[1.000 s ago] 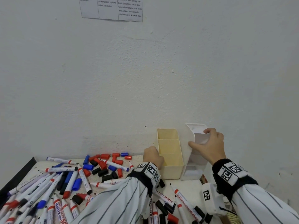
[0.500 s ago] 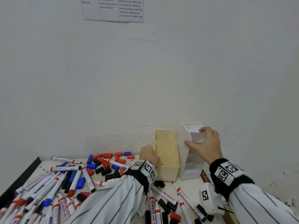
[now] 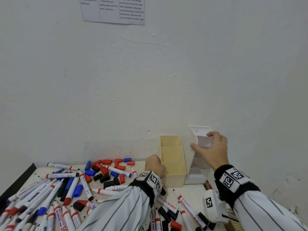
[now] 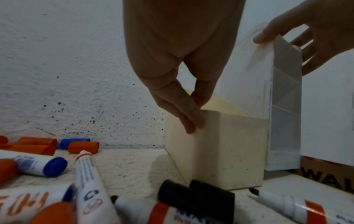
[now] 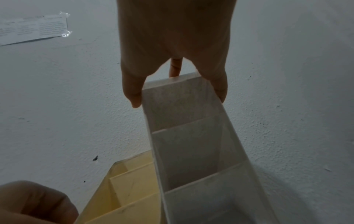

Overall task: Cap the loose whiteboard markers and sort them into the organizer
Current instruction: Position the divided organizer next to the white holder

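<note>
right hand [image 3: 215, 150] grips white organizer [image 3: 196, 174] top | left hand [image 3: 154, 165] fingers straight, touching yellow organizer [image 3: 173, 164]

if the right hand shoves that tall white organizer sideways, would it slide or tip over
Probably tip: the white organizer stands tall on a narrow base, and the right hand grips it near the top. It looks like thin, stiff plastic with empty compartments, so likely light. The yellow organizer close beside it might stop a fall leftward.
</note>
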A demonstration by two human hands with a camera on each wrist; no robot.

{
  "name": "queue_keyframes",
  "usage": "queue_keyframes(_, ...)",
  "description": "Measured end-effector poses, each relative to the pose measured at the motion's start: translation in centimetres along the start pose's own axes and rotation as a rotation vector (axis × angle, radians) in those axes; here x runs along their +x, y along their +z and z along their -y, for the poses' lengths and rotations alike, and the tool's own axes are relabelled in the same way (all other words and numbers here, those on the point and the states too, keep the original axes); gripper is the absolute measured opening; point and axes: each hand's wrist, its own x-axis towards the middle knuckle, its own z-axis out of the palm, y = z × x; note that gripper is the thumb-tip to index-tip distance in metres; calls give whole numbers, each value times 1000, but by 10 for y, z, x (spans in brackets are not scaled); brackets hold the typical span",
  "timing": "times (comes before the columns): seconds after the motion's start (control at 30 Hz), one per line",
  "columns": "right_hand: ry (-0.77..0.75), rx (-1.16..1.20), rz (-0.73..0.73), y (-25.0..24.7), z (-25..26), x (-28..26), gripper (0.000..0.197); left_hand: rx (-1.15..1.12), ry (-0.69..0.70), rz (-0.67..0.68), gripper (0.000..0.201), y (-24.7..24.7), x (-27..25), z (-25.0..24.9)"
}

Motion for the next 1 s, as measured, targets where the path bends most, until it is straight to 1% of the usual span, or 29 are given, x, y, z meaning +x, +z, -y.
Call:
queue_keyframes(0.07, -12, 1, 9, 3, 0, 0, 61, 50, 2, -17, 13, -2, 0, 0)
queue_keyframes(0.17, -29, 2, 34, 10, -2, -2, 63, 136, -7, -41, 20, -6, 2, 1)
queue_keyframes(0.27, -41, 22, 29, 18, -3, -3, 69, 200, 3, -70, 23, -10, 2, 2)
queue_keyframes(0.33, -41, 49, 19, 22, -4, -2, 79, 207, 1, -71, 23, -12, 1, 3)
queue_keyframes(0.43, -11, 118, 8, 27, -6, 0, 100, 213, -13, -78, 23, -13, 0, 4)
queue_keyframes(0.5, 10, 152, 2, 30, -8, 0, 108, 212, -19, -87, 22, -13, -1, 4)
queue_keyframes(0.63, 66, 206, -45, 40, -13, 3, 114, 209, -28, -78, 22, -14, -2, 6)
queue_keyframes(0.73, 88, 201, -28, 49, -21, 3, 117, 167, -34, -64, 23, -14, 0, 8)
queue_keyframes(0.9, 114, 213, -4, 60, -28, 8, 117, 37, 6, -58, 42, -16, 6, 12)
queue_keyframes(1.0, 126, 211, -11, 65, -32, 16, 113, 40, 29, -32, 44, -17, 11, 11)
